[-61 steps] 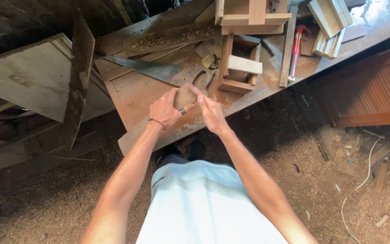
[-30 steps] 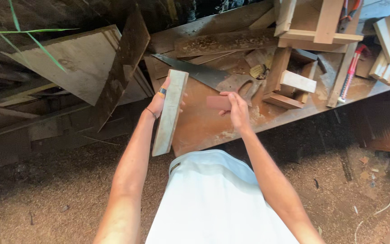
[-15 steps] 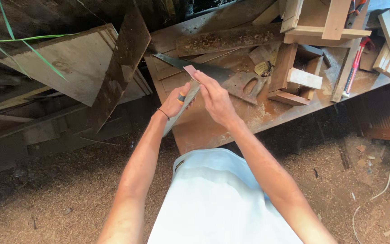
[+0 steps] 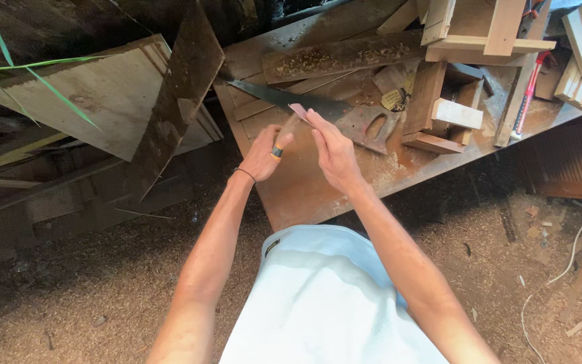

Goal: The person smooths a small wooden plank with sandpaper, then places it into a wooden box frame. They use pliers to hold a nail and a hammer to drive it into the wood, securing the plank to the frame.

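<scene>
Leaning planks (image 4: 170, 101) crowd the left side, so an elbow could bump them. The left hand (image 4: 264, 154) is curled round the low end of a thin wood strip (image 4: 289, 128). The right hand (image 4: 331, 152) pinches its top end with flat fingers. It sits over the workbench (image 4: 304, 195), just above a handsaw (image 4: 318, 111), whose teeth might scrape knuckles. Wood blocks (image 4: 449, 111) fill the right. Open room is toward the person's body.

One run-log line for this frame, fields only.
left hand: holds wood strip | right hand: on strip's top end | handsaw: flat on workbench behind hands | floor: sawdust
</scene>
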